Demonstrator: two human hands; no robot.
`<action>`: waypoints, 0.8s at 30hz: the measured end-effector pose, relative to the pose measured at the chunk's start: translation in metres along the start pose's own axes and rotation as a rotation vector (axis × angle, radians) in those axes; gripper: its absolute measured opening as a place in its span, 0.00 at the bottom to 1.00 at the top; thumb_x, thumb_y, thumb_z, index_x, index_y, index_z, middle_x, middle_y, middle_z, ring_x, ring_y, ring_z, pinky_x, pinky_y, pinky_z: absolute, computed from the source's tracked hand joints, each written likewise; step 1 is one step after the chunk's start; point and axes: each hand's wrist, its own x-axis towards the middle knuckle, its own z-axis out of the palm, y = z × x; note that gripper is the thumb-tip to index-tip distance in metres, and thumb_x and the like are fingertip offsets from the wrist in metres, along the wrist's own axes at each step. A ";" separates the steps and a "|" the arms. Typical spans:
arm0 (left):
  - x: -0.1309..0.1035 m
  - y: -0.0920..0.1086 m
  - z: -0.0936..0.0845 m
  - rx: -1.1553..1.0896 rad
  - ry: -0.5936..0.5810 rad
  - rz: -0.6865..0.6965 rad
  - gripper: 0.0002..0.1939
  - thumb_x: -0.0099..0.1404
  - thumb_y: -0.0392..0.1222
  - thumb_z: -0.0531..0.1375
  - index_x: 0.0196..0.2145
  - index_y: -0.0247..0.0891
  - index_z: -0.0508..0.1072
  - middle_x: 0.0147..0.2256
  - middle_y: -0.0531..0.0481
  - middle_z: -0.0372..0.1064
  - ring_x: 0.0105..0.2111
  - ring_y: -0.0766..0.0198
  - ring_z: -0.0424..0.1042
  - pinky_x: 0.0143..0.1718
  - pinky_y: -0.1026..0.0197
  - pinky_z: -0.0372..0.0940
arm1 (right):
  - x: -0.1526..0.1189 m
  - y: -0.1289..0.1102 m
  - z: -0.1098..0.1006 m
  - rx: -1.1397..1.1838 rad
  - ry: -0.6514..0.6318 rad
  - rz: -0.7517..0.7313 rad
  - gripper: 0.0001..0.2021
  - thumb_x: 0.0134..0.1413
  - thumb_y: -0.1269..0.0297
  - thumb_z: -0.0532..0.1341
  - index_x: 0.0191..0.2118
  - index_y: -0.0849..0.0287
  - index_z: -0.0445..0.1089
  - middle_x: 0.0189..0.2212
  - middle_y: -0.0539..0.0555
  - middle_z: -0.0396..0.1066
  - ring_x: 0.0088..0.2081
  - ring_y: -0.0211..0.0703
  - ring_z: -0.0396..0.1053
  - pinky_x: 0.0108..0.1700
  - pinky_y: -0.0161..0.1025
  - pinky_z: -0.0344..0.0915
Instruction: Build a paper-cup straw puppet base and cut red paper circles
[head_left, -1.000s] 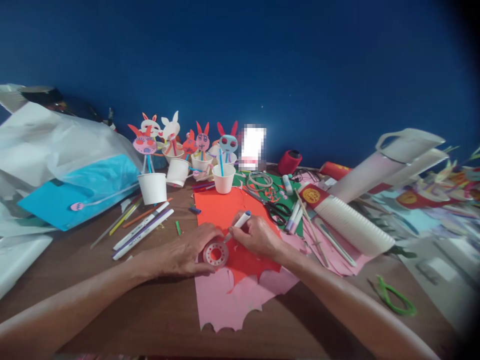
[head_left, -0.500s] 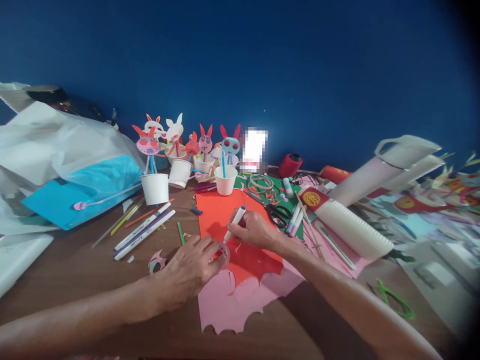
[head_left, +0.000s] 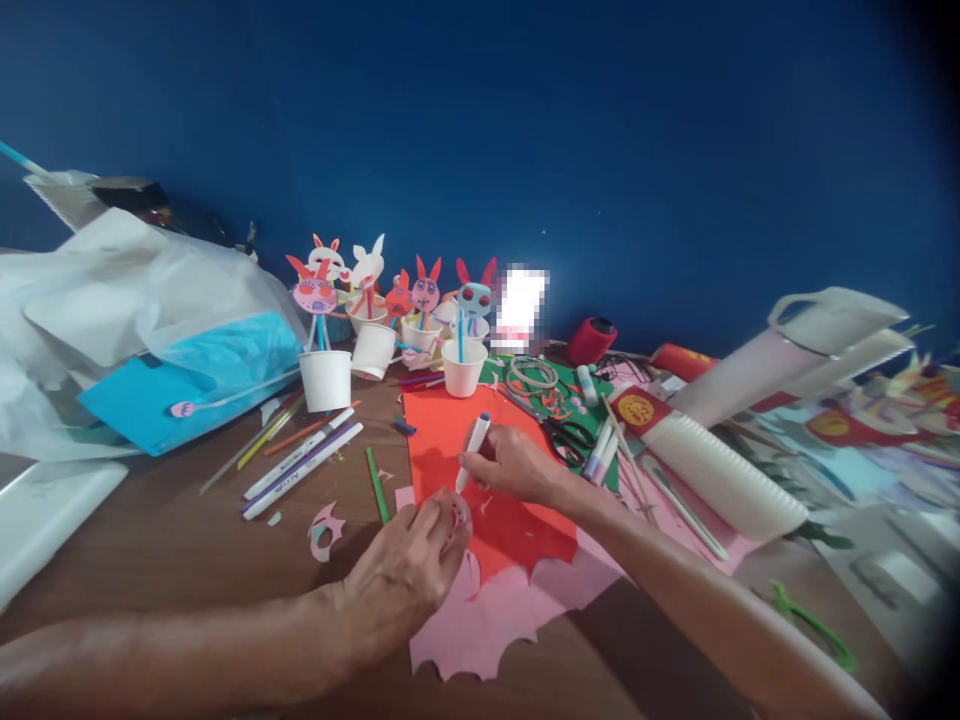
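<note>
left hand curled over a small round tape roll, pinning it on the red sheet of paper near that sheet's near-left corner; only a sliver of the roll's rim peeks out past the fingertips. right hand closed around a white marker pen with a blue cap end, gripped low on the barrel. hands close together but not touching, right just beyond and to the right of left.

key relation: marker tip pointing down and toward the roll, just beside its far edge, whether touching cannot be told. long axis of the marker tilted, cap end leaning away toward the back edge of the brown wooden table, tip toward the person. roll lying flat, directly under the left fingertips, so left hand nearer; right hand reaching it only through the pen.

red sheet lying over a larger pink paper sheet with a jagged cut edge, toward the near edge of the table. left of the sheets: a small pink cut-out mask shape, a green stick, two long white markers. toward the back edge, white paper cups with paper bunny faces on straws. black scissors just right of the right hand.
</note>
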 end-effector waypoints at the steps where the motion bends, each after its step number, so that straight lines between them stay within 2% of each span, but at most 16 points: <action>1: 0.000 0.001 -0.001 0.011 -0.017 0.003 0.21 0.61 0.27 0.48 0.52 0.28 0.61 0.48 0.30 0.65 0.42 0.51 0.68 0.34 0.53 0.66 | 0.001 0.000 0.000 -0.002 -0.001 -0.004 0.08 0.51 0.66 0.56 0.24 0.61 0.66 0.18 0.49 0.69 0.20 0.34 0.64 0.22 0.30 0.54; 5: 0.000 0.002 -0.004 0.014 -0.031 0.030 0.21 0.59 0.25 0.48 0.50 0.28 0.65 0.49 0.33 0.66 0.43 0.50 0.68 0.35 0.54 0.67 | 0.003 -0.001 0.000 -0.013 -0.004 -0.010 0.08 0.51 0.67 0.56 0.24 0.61 0.66 0.18 0.50 0.69 0.20 0.35 0.64 0.22 0.30 0.54; 15: -0.002 0.009 -0.003 0.100 0.062 0.003 0.22 0.58 0.25 0.47 0.49 0.27 0.67 0.47 0.33 0.67 0.42 0.49 0.69 0.34 0.53 0.66 | 0.015 -0.006 0.004 -0.043 -0.034 -0.029 0.08 0.50 0.64 0.56 0.25 0.60 0.66 0.20 0.50 0.69 0.20 0.34 0.63 0.22 0.31 0.54; 24: -0.006 0.021 0.013 0.146 0.157 -0.056 0.19 0.61 0.29 0.47 0.48 0.27 0.69 0.48 0.35 0.67 0.46 0.45 0.66 0.40 0.48 0.58 | 0.032 -0.030 0.006 -0.122 -0.192 -0.141 0.08 0.49 0.68 0.54 0.23 0.61 0.65 0.19 0.48 0.67 0.20 0.31 0.60 0.22 0.28 0.51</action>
